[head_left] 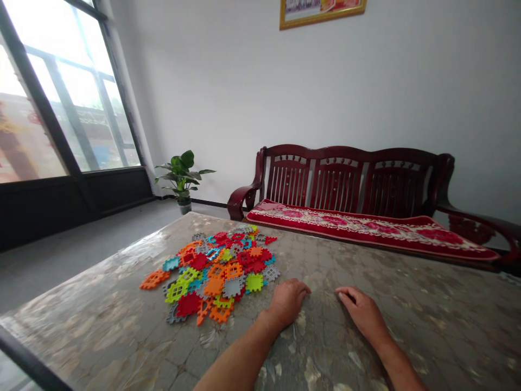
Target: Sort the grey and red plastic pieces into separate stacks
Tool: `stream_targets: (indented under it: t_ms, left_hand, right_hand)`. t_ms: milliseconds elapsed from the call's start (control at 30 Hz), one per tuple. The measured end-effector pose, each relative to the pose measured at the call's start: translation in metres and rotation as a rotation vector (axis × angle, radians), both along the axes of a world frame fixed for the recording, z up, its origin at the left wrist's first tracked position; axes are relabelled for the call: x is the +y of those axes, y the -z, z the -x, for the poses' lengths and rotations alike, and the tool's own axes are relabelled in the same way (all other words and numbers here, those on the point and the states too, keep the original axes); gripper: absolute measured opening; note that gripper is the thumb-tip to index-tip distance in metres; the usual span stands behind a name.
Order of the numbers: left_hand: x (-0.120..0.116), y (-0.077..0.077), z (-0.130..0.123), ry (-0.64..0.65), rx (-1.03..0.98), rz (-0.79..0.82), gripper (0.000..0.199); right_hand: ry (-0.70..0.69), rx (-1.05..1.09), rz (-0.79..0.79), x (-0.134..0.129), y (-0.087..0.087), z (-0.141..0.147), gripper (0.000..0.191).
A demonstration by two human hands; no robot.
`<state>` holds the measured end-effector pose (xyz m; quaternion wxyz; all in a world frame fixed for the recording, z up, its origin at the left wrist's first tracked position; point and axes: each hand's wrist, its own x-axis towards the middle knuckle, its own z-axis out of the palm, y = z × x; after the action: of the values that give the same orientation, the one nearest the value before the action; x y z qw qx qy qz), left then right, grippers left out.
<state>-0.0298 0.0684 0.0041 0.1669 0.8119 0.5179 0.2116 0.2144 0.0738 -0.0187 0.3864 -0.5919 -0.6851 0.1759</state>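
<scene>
My left hand (288, 302) rests on the table, its fingers curled down and nothing visible in them. It lies just right of a heap of interlocking plastic building tiles (220, 274) in red, orange, lime green, blue and grey. Nearest to that hand are a lime green square tile (254, 282) and a grey tile (272, 272), neither touched. My right hand (363, 314) sits a little further right on the tabletop, fingers loosely closed, thumb close to the forefinger. No object shows in it. Bare tabletop lies between the two hands.
The table (122, 326) has a glossy floral cover. Behind it stands a dark red wooden bench (334, 182) with a red patterned runner (366, 225). A potted plant (183, 176) is on the floor by the wall, near large windows (81, 92). A framed picture (321, 19) hangs above.
</scene>
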Motion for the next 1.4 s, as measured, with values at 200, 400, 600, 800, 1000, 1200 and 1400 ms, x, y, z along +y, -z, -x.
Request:
stream_targets:
  t_ms: [200, 400, 600, 800, 1000, 1200, 1400]
  left_hand:
    - [-0.001, -0.001, 0.000, 0.010, -0.031, 0.010, 0.025]
    - [-0.007, -0.005, 0.001, -0.015, 0.094, -0.007, 0.032]
    - [-0.006, -0.017, 0.010, 0.038, 0.066, -0.099, 0.026]
    - [0.010, -0.041, 0.049, -0.251, -0.027, -0.248, 0.033]
    - [0.020, -0.053, 0.104, -0.645, 0.232, -0.270, 0.044]
    - [0.037, -0.043, 0.144, -0.786, 0.360, -0.067, 0.057]
    - [0.041, -0.033, 0.149, -0.717, 0.425, -0.096, 0.058]
  right_hand:
    - [0.003, 0.029, 0.019, -0.001, -0.001, 0.000, 0.034]
    - [0.008, 0.009, 0.039, -0.003, -0.004, 0.002, 0.040]
    - [0.014, 0.018, 0.041, -0.001, -0.003, 0.001, 0.039]
    - [0.024, 0.028, 0.072, 0.000, -0.002, 0.001, 0.039]
    - [0.022, 0.038, 0.064, 0.001, -0.001, 0.002, 0.037]
    - [0.022, 0.036, 0.043, 0.001, -0.001, 0.002, 0.036]
    - [0.021, 0.041, 0.061, 0.001, 0.000, 0.001, 0.036]
